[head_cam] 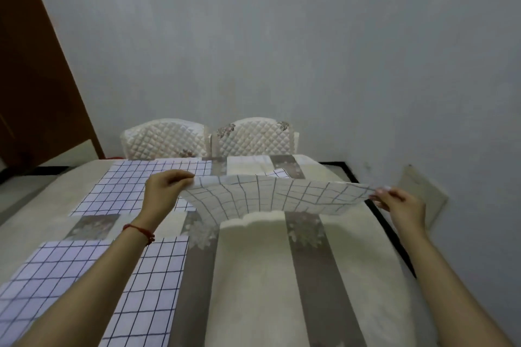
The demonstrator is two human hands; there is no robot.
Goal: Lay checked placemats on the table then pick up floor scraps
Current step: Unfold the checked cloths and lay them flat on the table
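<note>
Now checked placemat [270,196] sags between left hand [166,191], right hand [400,205].

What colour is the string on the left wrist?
Red; the string shows best in the head view.

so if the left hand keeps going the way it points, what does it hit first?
Probably the left chair across the table. The left hand, pinching the held placemat, points away over the far placemat; its height above that one is unclear.
</note>
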